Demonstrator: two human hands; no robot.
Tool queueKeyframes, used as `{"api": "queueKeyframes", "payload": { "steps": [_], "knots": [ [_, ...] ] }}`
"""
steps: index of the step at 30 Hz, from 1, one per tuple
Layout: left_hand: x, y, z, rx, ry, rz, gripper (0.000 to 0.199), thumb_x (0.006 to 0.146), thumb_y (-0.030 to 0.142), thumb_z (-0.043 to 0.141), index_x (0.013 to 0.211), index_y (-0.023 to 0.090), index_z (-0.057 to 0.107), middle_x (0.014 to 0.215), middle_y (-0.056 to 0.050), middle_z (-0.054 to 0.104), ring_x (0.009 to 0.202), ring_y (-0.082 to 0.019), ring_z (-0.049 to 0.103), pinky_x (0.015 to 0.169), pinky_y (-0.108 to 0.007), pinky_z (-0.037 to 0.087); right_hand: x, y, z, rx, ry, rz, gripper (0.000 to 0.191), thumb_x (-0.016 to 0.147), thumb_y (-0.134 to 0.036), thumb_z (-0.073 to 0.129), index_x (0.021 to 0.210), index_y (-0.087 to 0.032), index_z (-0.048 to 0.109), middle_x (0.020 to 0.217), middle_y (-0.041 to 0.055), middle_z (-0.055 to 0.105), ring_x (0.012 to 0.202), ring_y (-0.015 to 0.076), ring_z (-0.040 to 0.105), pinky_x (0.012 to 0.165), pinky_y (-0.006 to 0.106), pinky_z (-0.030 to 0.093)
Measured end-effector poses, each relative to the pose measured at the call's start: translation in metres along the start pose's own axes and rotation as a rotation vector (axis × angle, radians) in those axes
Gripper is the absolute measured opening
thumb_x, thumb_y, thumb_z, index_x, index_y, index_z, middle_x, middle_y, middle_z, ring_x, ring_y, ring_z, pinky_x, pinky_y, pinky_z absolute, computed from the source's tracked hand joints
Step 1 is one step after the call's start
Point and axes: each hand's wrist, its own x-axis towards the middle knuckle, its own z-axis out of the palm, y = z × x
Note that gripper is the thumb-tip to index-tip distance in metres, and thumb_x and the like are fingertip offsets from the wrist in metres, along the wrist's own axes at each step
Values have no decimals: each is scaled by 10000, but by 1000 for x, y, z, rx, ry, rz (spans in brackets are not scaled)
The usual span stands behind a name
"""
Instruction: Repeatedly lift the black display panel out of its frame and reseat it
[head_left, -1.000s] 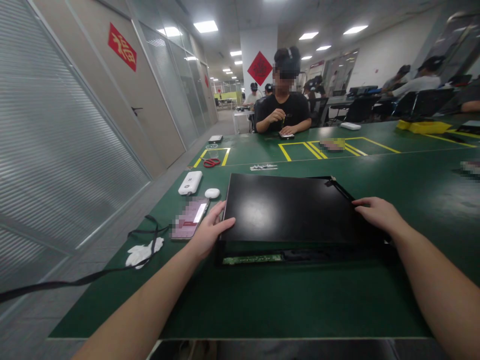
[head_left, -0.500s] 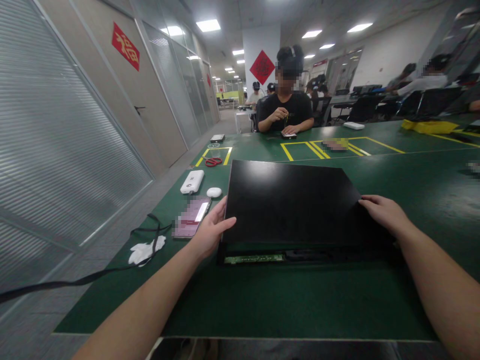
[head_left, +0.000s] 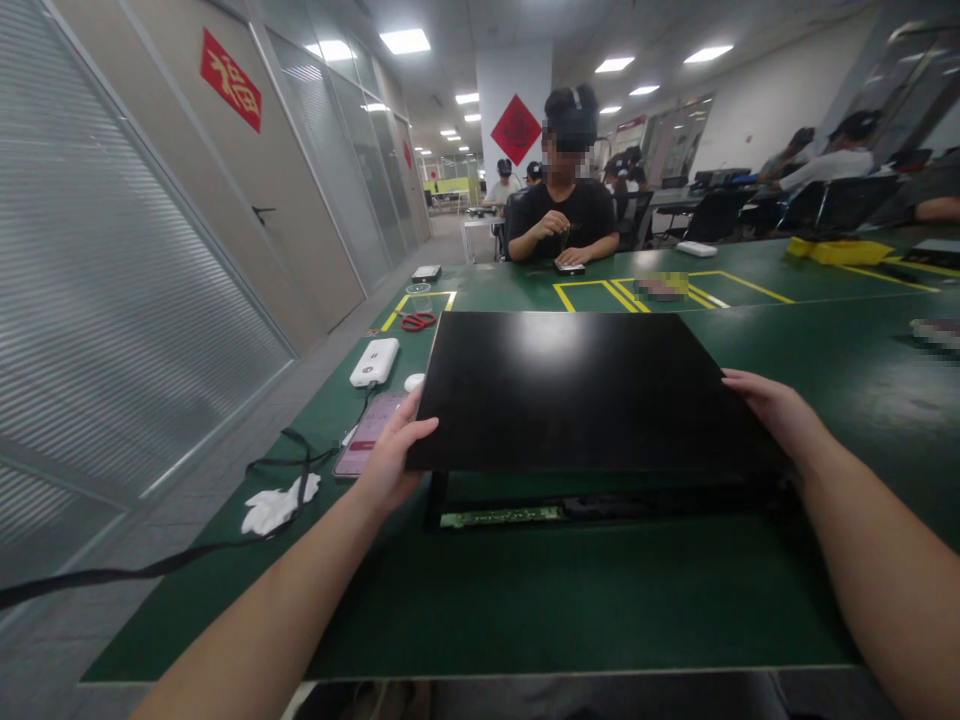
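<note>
A black display panel (head_left: 570, 400) is held level between both hands, raised a little over a dark frame (head_left: 435, 510). My left hand (head_left: 401, 445) grips the panel's left edge, thumb on top and fingers underneath. On the opposite side my right hand (head_left: 776, 415) closes on the right edge, its lower fingers hidden. Below the panel's near edge, a green circuit board strip (head_left: 501, 517) shows inside the frame. Most of the frame is covered by the panel.
Left on the green table (head_left: 585, 600) lie a phone (head_left: 367, 435), a white power bank (head_left: 375, 362), a crumpled white glove-like item (head_left: 277, 507), a black strap (head_left: 187, 557) and red-handled scissors (head_left: 418, 321). A person (head_left: 562, 215) sits across, hands on a small device.
The panel has lifted off the frame and shifted slightly left, so a wider gap shows along its near edge. Both hands have moved with it, still gripping.
</note>
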Motion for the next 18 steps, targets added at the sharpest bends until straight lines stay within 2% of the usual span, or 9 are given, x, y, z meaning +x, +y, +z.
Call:
{"api": "queueKeyframes", "payload": {
  "steps": [2,5,7,10,14,16,18],
  "knots": [
    [1,0,-1,-14,12,-12,769,689,217,777,1435,258,594,1304,-39,725,1186,-312,668,953,-356,559,-11,-14,-1,269,-94,156,553,816,-344,492,1323,-200,656,1057,111,768,965,289,728,857,392,553],
    [4,-2,-3,-19,26,-28,759,684,217,767,1423,257,601,1242,-35,749,1119,-287,693,852,-306,571,-19,-24,-2,452,-161,226,541,838,-368,474,1326,-210,649,1095,116,765,1013,295,722,911,414,538],
    [6,-3,-5,-21,23,-29,750,680,218,768,1411,257,608,1221,-34,754,1071,-267,707,788,-274,565,-19,-23,-3,526,-193,261,476,815,-387,504,1213,-218,704,1070,119,771,991,302,728,916,439,546],
    [8,-3,-8,-23,9,-24,720,668,233,773,1374,249,632,1204,-31,756,1000,-235,717,737,-247,553,-15,-19,-1,692,-221,288,331,718,-304,587,1006,-263,745,1002,82,785,921,308,742,905,484,574],
    [8,-3,-7,44,23,-10,611,702,302,769,1302,226,677,1195,-43,755,998,-233,713,716,-240,544,-16,-24,1,844,-159,283,361,614,-188,603,936,-283,738,957,42,791,880,313,752,901,530,593],
    [9,-6,-5,107,46,-8,535,753,366,742,1265,215,697,1221,-59,746,1088,-266,692,788,-283,561,-19,-29,1,883,-93,240,416,575,-173,587,950,-275,737,969,46,790,900,321,751,903,542,594],
    [10,-10,-5,189,63,0,479,806,416,693,1237,206,710,1276,-75,724,1211,-303,641,925,-356,551,-20,-32,-1,908,-34,185,444,548,-170,575,953,-254,736,992,63,786,931,330,747,907,547,592]
  ]
}}
